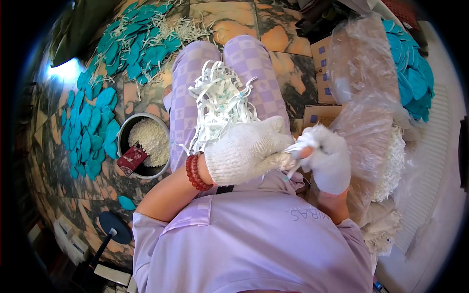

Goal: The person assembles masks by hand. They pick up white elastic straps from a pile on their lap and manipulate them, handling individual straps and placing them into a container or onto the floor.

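Pinching a thin white strip (pixel 295 155) above the lap, the right hand (pixel 328 158) closes its fingers on it while the left hand (pixel 246 152) curls shut beside it, steadying. A pile of white strips (pixel 220 105) rests on the knees, within reach. Gloves hide the exact grip; the strip's far end is hard to see.

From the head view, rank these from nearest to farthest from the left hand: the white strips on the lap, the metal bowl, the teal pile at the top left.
From the left hand:
1. White strips, on the lap, touching it.
2. Metal bowl, on the floor, left.
3. Teal pile, far up, left.
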A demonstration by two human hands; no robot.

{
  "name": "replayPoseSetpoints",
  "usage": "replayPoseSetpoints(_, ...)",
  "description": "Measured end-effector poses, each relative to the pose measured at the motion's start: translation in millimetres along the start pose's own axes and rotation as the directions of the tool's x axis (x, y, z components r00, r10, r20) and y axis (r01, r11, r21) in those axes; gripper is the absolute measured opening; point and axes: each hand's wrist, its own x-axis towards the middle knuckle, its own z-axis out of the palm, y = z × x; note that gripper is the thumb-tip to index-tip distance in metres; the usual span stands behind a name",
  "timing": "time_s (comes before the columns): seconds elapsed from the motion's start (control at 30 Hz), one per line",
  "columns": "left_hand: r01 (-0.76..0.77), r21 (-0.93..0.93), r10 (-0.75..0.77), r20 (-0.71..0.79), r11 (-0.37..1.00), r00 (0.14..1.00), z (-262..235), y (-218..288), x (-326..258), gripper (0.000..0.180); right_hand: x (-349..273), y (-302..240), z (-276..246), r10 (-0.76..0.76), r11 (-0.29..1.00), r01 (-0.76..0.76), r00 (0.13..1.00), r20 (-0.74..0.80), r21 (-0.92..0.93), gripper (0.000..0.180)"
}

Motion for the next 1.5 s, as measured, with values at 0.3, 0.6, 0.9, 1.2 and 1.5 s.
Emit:
replayPoseSetpoints(0.3,-0.035,-0.387,0.074,0.086,0.921,0.993,1,-35,-22,0.029,20,19,-27,-0.079,0.636,-0.01,0.994,0.078,0.772,0.024)
replayPoseSetpoints(0.6,0.235,-0.646,-0.19,0.139,0.726,0.972,-10,-50,-64,0.023,25,43,-57,-0.076,0.645,0.033,0.997,0.021,0.763,0.024)
replayPoseSetpoints(0.9,-0.024,-0.456,-0.155,-0.353,0.89,0.923,-17,-58,-64,0.024,19,41,-62,-0.029,0.946,0.116,0.959,-0.28,0.302,0.015)
replayPoseSetpoints(1.2,0.12,-0.517,-0.258,-0.205,0.848,0.944,-1,-12,-13,0.03,15,18,-27,0.198,0.979,-0.201,0.972,0.124,0.013,0.015)
replayPoseSetpoints(1.5,0.233,-0.265,-0.235,0.027,0.936,0.972,9,-9,6,0.027,17,18,-19,0.253,0.966,-0.239,0.949,0.188,-0.095,0.007)
